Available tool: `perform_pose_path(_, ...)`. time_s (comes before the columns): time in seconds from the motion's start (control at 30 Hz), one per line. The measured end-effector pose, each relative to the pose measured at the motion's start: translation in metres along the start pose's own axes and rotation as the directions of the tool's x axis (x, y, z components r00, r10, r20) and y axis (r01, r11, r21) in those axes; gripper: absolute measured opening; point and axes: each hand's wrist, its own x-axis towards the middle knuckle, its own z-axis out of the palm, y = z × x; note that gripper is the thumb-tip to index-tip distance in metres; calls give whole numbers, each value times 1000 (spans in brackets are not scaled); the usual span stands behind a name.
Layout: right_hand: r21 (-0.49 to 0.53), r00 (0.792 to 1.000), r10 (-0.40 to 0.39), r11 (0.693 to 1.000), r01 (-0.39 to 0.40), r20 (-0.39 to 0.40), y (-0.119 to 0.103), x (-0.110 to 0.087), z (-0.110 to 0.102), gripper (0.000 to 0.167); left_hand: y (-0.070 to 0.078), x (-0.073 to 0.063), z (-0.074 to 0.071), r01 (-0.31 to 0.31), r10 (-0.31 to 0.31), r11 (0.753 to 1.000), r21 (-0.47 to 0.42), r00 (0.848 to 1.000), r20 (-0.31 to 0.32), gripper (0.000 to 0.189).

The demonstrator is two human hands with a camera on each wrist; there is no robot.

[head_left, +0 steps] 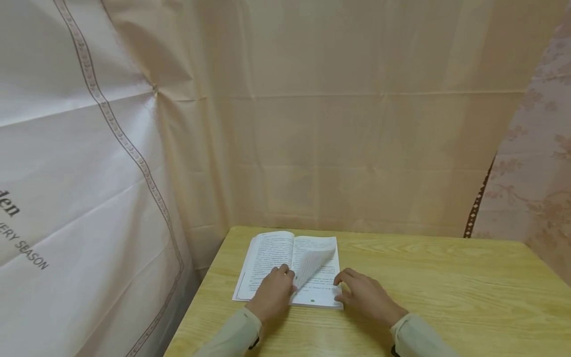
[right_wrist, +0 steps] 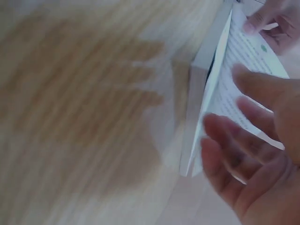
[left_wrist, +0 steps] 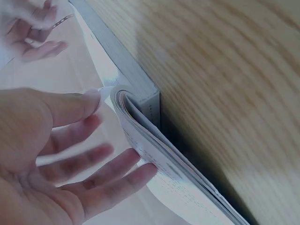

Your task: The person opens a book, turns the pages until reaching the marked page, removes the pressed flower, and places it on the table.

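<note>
An open book (head_left: 273, 250) with printed white pages lies on the wooden table. One page (head_left: 312, 262) is lifted and curls over from the right side toward the spine. My left hand (head_left: 273, 293) pinches that page near its lower edge between thumb and index finger; its other fingers lie along the left pages in the left wrist view. My right hand (head_left: 367, 296) is beside the book's lower right edge. In the right wrist view, the right hand's fingers (right_wrist: 218, 124) are loosely bent beside the page block, with nothing held.
The wooden table (head_left: 428, 277) extends to the right of the book. Beige cloth (head_left: 312, 148) hangs behind its far edge. A white printed sheet (head_left: 80, 173) hangs at the left, and a floral one (head_left: 535, 188) at the right.
</note>
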Motion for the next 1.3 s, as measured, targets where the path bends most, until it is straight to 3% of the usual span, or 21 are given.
perform_pose_path(0.17,3,993,-3,1000,3,114,-1,-2,3,40,-1,-2,1,35,-29,997,65,995,-92,31)
perform_pose_path(0.33,-10,989,31,1000,-30,142,-1,0,4,35,0,-3,3,25,-1,985,173,990,-140,26)
perform_pose_path(0.47,-10,990,21,1000,-20,140,-1,1,3,28,-1,-4,5,-8,44,978,210,984,-170,17)
perform_pose_path(0.73,24,991,-17,1000,13,135,3,-1,1,24,-2,-7,6,-47,78,979,199,985,-152,4)
perform_pose_path(1.0,53,989,-13,999,5,150,1,1,-2,21,-1,-7,6,-45,60,988,148,993,-104,19)
perform_pose_path(1.3,68,985,-68,996,58,161,4,2,-3,5,4,-8,3,-81,85,990,117,996,-30,27)
